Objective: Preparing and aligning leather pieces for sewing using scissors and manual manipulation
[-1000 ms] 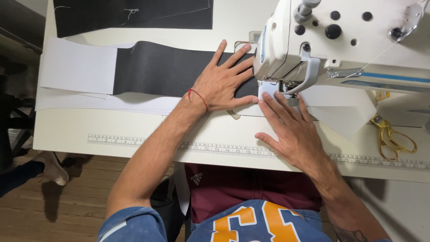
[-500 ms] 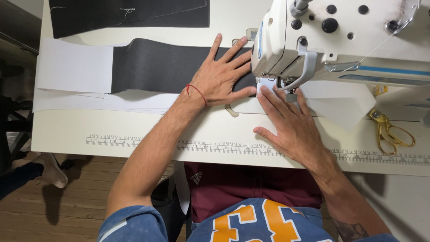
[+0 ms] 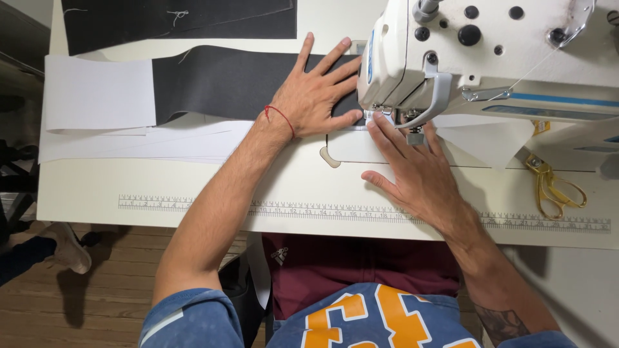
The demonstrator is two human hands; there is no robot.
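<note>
Centre of the frame, and we are at the feeding stage: the left hand [image 3: 316,96] lies flat on the dark fabric strip [image 3: 225,80], fingers [image 3: 303,55] spread wide apart and pressing the cloth to the tabletop [image 3: 193,183], clamped on nothing. That strip runs from the white paper sheet [image 3: 97,93] at the upper left across to the head of the white sewing machine [image 3: 490,58] at the upper right, where its end goes under the presser foot [image 3: 380,115]. Just right of centre, the right hand [image 3: 416,177] rests on the tabletop with fingers loosely apart, the forefinger reaching up to touch the work right beside the foot; whether it pins dark cloth or a white layer there is hard to say, the machine head shades it. Both hands open, then, steadying rather than gripping. By my reading, the next move calls for both palms to slide the strip evenly under the needle, keeping the edge straight and the fingertips clear of the foot. Yellow-handled scissors [image 3: 554,187] lie at the right edge, well apart, and more dark fabric [image 3: 180,19] sits along the top.
</note>
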